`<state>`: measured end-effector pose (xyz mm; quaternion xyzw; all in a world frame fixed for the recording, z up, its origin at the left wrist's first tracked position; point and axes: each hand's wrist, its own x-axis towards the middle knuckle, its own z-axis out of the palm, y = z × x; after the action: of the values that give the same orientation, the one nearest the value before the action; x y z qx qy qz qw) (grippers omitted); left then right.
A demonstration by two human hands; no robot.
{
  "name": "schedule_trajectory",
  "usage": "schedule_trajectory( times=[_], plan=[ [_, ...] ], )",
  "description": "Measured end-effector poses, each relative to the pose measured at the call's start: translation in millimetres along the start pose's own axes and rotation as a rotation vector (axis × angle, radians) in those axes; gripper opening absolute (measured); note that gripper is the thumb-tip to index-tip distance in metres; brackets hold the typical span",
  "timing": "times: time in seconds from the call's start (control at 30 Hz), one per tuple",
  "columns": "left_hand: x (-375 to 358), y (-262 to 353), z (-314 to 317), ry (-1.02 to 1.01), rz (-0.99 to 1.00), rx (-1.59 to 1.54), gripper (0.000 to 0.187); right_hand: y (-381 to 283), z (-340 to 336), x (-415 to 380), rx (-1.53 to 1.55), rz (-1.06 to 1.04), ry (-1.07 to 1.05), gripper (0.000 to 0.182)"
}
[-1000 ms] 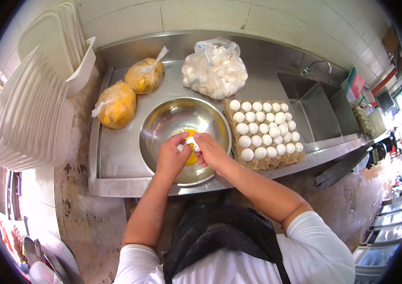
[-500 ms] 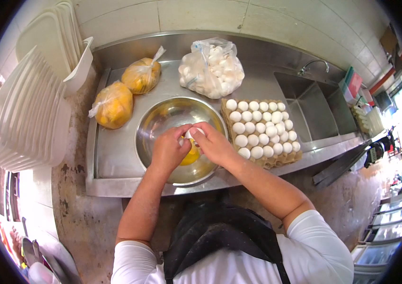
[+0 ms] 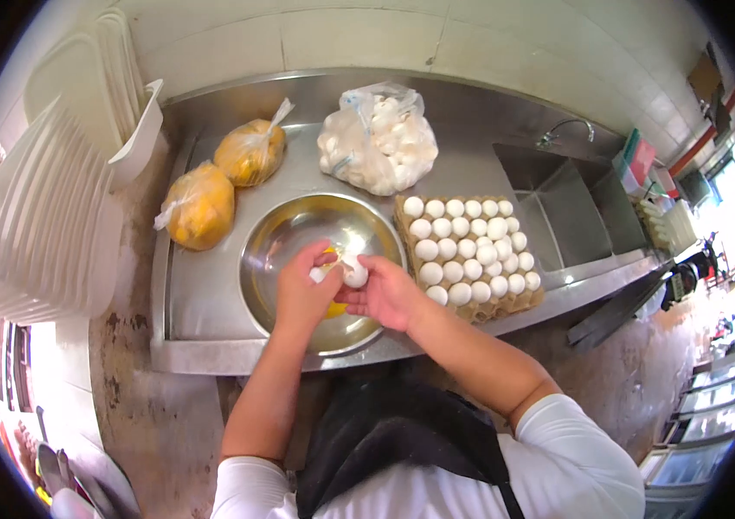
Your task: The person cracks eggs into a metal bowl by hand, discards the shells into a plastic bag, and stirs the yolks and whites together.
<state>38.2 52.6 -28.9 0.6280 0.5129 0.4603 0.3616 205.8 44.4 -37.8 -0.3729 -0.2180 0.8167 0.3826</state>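
Over the large steel bowl (image 3: 256, 227) my two hands are close together. Curled fingers of my left hand (image 3: 302, 290) close on a piece of white eggshell (image 3: 317, 274). My right hand (image 3: 391, 296) pinches a larger rounded eggshell piece (image 3: 354, 272) between thumb and fingers. Yellow yolk (image 3: 335, 309) shows in the bowl below, partly hidden by the hands. To the right of the bowl, a cardboard egg tray (image 3: 506, 304) carries rows of whole white eggs (image 3: 460, 294).
A plastic bag of white eggshells (image 3: 378, 143) stands behind the bowl. Two tied bags of yellow contents (image 3: 200, 208) (image 3: 250, 154) lie at the left. White plastic tubs (image 3: 47, 216) are stacked further left. At the right are a double sink (image 3: 549, 208) and a faucet (image 3: 568, 130).
The eggshell, held by both hands together before, is now in two parts, one in each hand. My right hand has turned and opened out somewhat. The whole view has shifted slightly.
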Motion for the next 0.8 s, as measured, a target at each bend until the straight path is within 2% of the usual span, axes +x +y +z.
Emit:
schedule_trajectory(
  times=[0.07,0.13,0.17,0.23,0.37,0.43,0.57,0.7,0.77,0.8],
  plan=[
    [-1.7,1.7,1.2,-0.032,-0.016,-0.049,0.043,3.5,-5.6,0.1,0.152,0.077,-0.067,0.043],
    [-1.1,5.2,1.5,-0.067,-0.205,-0.331,0.042,2.8,-3.4,-2.8,0.180,0.081,-0.047,0.045],
    [0.5,8.5,0.3,-0.069,-0.200,-0.330,0.042,2.8,-5.5,-2.5,0.228,0.086,-0.106,0.045],
    [1.7,20.9,-4.9,-0.113,-0.488,-0.690,0.041,-0.4,-3.7,-4.3,0.294,0.094,-0.155,0.045],
    [9.7,26.0,-8.1,-0.169,-0.522,-0.869,0.042,-12.1,-0.2,-6.9,0.360,0.083,-0.258,0.045],
    [15.3,37.5,-9.1,-0.205,-0.449,-0.984,0.044,-20.9,1.1,-5.8,0.356,0.006,-0.357,0.047],
    [22.8,54.0,-11.3,-0.297,-0.320,-1.126,0.044,-45.2,11.4,-17.3,0.276,-0.074,-0.403,0.050],
    [24.3,62.6,-7.4,-0.327,-0.291,-1.135,0.046,-57.3,9.1,-27.8,0.305,-0.108,-0.380,0.052],
    [18.6,64.9,-4.5,-0.176,-0.297,-1.009,0.046,-69.1,4.3,-29.2,0.287,-0.179,-0.368,0.051],
    [18.5,62.6,-4.4,-0.182,-0.280,-1.016,0.046,-75.9,1.1,-28.0,0.280,-0.234,-0.354,0.050]
  ],
)
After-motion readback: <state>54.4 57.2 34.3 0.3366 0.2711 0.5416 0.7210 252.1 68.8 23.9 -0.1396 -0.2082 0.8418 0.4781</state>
